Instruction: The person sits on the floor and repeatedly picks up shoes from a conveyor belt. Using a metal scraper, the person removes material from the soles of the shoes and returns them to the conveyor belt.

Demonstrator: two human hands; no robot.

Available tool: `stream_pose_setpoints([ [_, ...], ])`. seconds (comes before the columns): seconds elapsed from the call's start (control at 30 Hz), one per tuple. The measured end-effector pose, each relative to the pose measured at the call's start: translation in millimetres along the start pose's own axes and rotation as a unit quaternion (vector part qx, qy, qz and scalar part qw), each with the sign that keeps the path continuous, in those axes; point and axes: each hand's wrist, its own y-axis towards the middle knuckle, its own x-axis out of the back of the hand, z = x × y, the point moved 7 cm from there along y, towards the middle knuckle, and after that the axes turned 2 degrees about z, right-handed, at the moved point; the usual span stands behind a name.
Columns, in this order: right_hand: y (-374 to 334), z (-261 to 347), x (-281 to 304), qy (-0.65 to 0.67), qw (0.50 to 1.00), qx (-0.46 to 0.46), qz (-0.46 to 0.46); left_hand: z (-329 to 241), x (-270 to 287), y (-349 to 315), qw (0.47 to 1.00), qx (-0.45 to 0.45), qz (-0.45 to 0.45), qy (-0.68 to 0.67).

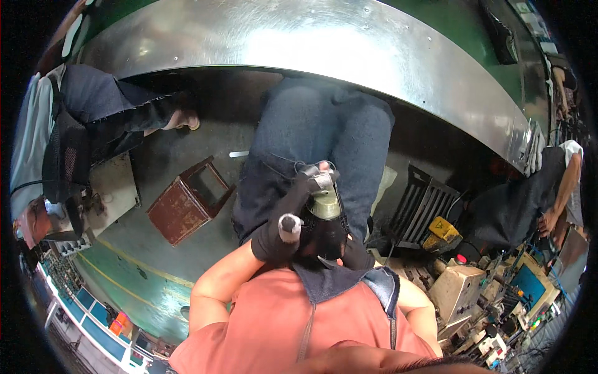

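Observation:
My left hand (305, 181), in a dark fingerless glove or sleeve with pale wrapping at the fingers, is closed in front of my lap. Its fingertips meet the pale olive-green end (326, 206) of a dark, rounded object whose kind I cannot make out. Thin wire-like or thread-like loops (298, 167) show around the fingers. A pale, round-ended piece with a dark middle (289, 225) stands out beside my left wrist. My right forearm ends in a black cuff (357, 254) behind the dark object, which hides the fingers.
A shiny metal bench edge (299, 43) curves ahead of my knees. To the left stand a brown stool (180, 212) and a seated person (93, 100). At right are a dark slatted crate (420, 209), a yellow box (443, 232), cluttered machinery (458, 293) and another person (517, 199).

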Motion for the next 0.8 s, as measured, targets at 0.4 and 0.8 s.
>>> stream_pose_setpoints([
  [0.4, 99.5, -50.4, 80.8, 0.363, 0.892, -0.266, -0.028, 83.9, 48.0, 82.6, 0.946, 0.091, -0.122, 0.287],
  [0.8, 96.5, -21.9, 113.1, -0.150, 0.967, -0.159, 0.129, 84.0, 11.3, 53.3, 0.930, -0.034, -0.095, 0.353],
])
